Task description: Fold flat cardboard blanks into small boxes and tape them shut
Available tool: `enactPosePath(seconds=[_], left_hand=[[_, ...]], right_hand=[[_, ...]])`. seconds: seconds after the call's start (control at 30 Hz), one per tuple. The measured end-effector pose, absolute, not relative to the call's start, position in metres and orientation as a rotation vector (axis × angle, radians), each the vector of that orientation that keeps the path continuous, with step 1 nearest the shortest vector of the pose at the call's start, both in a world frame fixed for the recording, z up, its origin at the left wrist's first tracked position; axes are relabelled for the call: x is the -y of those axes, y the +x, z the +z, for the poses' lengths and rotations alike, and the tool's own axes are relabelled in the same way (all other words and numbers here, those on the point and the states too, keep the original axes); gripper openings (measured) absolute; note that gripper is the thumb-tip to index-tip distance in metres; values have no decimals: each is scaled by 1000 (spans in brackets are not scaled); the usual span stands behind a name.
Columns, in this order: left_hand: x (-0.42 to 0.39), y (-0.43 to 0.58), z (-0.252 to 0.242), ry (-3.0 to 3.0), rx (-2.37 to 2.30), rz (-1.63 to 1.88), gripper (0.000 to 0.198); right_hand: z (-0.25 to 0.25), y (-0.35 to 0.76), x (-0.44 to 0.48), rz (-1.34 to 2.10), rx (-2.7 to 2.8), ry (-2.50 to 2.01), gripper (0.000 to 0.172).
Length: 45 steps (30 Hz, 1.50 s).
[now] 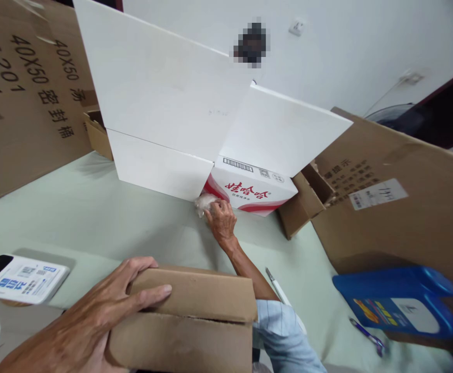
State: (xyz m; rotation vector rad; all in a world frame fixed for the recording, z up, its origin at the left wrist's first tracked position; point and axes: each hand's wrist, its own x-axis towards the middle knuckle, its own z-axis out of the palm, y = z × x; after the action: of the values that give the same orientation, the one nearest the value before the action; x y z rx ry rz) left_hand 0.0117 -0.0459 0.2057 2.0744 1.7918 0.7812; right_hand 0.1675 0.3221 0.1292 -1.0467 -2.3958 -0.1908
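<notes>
My left hand (pixel 123 295) grips a brown cardboard box (pixel 195 295) at the near edge of the table, its thumb over the top flap and its other fingers at the left side. The box's two flaps lie folded in, with a narrow gap between them. Further out, my right hand (pixel 222 220) is closed on a crumpled clear plastic bag (pixel 206 203). The bag is at the table surface beside the lower left corner of a white carton (pixel 255 189) with red print. What the bag contains cannot be made out.
White panels (pixel 164 88) stand upright behind the hands. Large brown cartons (pixel 28 103) flank the table (pixel 133 223) left and right. A blue bottle (pixel 393 300), a purple pen (pixel 368 335) and a slim white tool (pixel 276 285) lie at right, a white labelled device (pixel 28 280) at left.
</notes>
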Motion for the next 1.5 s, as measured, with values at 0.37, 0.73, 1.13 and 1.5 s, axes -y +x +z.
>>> enactPosePath(seconds=[0.37, 0.73, 1.13, 1.5], left_hand=[[48, 13, 206, 2062, -1798, 814, 110], [49, 11, 200, 2083, -1790, 809, 108], [48, 11, 200, 2076, -1788, 808, 112], [48, 12, 198, 2039, -1770, 809, 116]], right_hand=[[123, 173, -324, -11, 2297, -924, 24], [114, 158, -336, -22, 2215, -1066, 32], [104, 146, -333, -38, 2233, -1146, 39], [107, 155, -329, 39, 2160, -1113, 23]])
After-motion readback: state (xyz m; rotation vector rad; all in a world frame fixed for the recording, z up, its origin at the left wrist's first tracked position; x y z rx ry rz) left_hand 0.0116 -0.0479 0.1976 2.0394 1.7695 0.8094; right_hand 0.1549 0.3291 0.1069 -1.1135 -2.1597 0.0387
